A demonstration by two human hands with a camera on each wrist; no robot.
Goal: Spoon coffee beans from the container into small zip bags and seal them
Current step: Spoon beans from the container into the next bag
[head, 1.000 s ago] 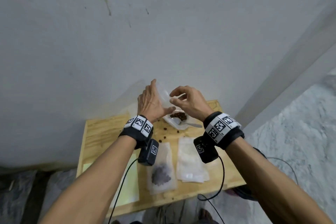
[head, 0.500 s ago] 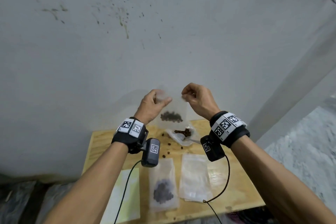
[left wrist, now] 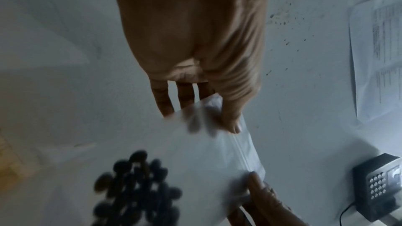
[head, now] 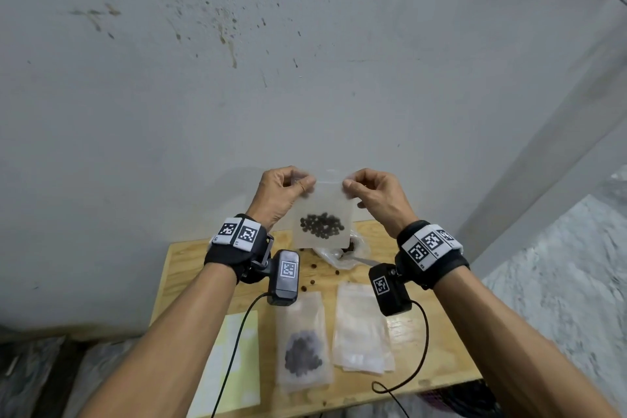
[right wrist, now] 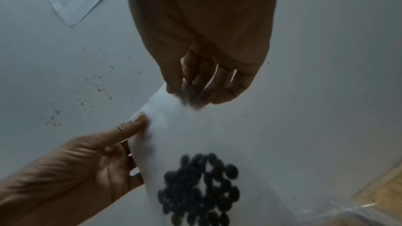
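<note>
**Zip bag held at both top corners**

The left hand (head: 283, 192) pinches the top left corner of the small translucent plastic zip bag (head: 322, 214); the right hand (head: 373, 193) pinches the top right corner. The bag hangs upright above the far edge of the light wooden table (head: 441, 343), with dark coffee beans (head: 321, 226) gathered at its bottom. A second bean-filled translucent bag (head: 303, 346) lies flat on the table, near side, just left of a stack of empty translucent bags (head: 361, 329).

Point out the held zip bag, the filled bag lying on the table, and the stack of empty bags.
held zip bag (head: 322, 204): head view, clear panel above its beans.
filled bag (head: 303, 355): head view, dark bean cluster inside.
stack of empty bags (head: 361, 329): head view, middle of top bag.
</note>
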